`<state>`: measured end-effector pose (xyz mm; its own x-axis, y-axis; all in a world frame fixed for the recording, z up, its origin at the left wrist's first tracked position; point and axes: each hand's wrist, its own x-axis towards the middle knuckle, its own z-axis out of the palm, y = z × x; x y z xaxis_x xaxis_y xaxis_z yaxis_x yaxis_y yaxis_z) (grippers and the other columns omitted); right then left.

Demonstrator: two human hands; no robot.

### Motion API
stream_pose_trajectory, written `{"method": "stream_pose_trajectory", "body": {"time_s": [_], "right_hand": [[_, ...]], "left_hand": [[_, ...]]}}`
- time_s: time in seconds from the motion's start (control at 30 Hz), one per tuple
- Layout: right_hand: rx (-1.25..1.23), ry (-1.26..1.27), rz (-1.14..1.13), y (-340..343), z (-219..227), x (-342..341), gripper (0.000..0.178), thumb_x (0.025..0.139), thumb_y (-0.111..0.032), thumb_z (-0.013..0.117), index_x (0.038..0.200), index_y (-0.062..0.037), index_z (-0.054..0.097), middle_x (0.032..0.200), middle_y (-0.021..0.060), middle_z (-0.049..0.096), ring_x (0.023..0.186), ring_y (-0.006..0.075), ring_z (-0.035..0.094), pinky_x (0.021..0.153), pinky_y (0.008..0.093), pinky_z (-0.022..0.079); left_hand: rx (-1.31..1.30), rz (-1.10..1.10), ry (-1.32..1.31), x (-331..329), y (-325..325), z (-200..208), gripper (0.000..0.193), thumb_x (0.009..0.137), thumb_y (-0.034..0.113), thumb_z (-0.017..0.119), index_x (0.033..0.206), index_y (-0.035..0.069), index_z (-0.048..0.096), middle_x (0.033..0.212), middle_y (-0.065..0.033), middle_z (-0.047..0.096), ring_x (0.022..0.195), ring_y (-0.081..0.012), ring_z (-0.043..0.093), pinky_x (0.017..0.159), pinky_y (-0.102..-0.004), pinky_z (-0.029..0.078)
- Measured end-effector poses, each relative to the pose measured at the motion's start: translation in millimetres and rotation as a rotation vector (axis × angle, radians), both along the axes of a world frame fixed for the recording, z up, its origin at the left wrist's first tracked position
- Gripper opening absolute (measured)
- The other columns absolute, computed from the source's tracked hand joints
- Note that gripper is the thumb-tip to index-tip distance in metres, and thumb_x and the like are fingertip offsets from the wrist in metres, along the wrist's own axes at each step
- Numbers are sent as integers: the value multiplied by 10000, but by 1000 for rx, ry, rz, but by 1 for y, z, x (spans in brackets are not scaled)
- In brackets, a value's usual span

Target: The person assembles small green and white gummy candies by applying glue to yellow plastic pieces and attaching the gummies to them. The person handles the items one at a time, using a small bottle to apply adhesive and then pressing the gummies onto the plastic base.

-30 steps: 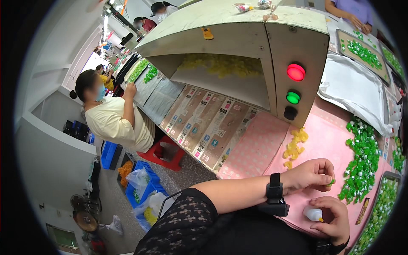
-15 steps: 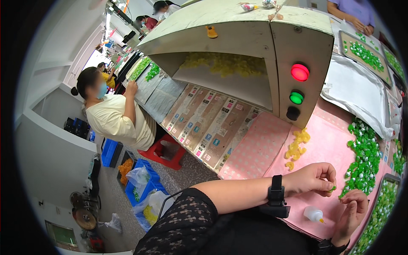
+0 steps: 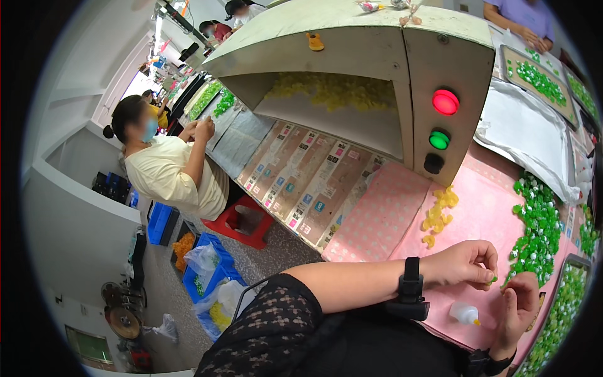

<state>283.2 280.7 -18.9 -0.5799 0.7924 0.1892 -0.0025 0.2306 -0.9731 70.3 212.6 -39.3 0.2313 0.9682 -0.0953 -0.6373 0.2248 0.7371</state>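
Observation:
Over the pink sheet [image 3: 396,217], my left hand [image 3: 468,262] pinches a small green piece [image 3: 494,280] between thumb and fingertips. Close to its right, my right hand [image 3: 522,304] has thumb and fingers drawn together; whatever is between them is too small to make out. A gap separates the two hands. A white squeeze bottle with a yellow tip [image 3: 463,313] lies on its side below my left hand. Just beyond my hands spreads a heap of small green pieces with white eye-like dots [image 3: 537,226]. Several curved yellow pieces [image 3: 438,217] lie above my left wrist.
A machine housing [image 3: 314,60] with a conveyor-like opening and a red and green lamp stands ahead. A tray of green pieces [image 3: 559,314] borders my right side. A lined white tray [image 3: 524,132] lies beyond. A co-worker [image 3: 173,163] sits at left near blue bins [image 3: 217,276].
My right hand has shifted slightly up and left, nearer my left hand, which stays nearly still. The co-worker at left has brought both hands together in front.

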Motion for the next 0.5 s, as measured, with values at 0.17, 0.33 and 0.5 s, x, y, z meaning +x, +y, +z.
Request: {"method": "stream_pose_trajectory", "body": {"time_s": [0.17, 0.33, 0.5], "right_hand": [[25, -52, 14, 2, -2, 3, 216, 861, -125, 656, 1009, -11, 547, 954, 76, 460, 828, 156, 456, 726, 256, 374], [16, -84, 17, 1, -2, 2, 244, 864, -148, 672, 1025, -8, 553, 952, 72, 457, 818, 147, 443, 713, 249, 355], [3, -88, 33, -1, -1, 2, 253, 868, -165, 680, 1024, -8, 556, 958, 73, 461, 819, 147, 447, 714, 248, 355]], "left_hand": [[-12, 11, 15, 1, 1, 0, 152, 907, 51, 635, 1008, 39, 522, 965, -54, 612, 861, -125, 634, 807, -271, 553], [-14, 17, 6, 0, 0, 2, 155, 903, 49, 639, 1004, 36, 522, 958, -54, 608, 859, -122, 628, 810, -271, 554], [4, 26, -14, 2, 0, -3, 164, 892, 35, 645, 1001, 32, 524, 953, -55, 608, 856, -126, 632, 790, -267, 552]]}}
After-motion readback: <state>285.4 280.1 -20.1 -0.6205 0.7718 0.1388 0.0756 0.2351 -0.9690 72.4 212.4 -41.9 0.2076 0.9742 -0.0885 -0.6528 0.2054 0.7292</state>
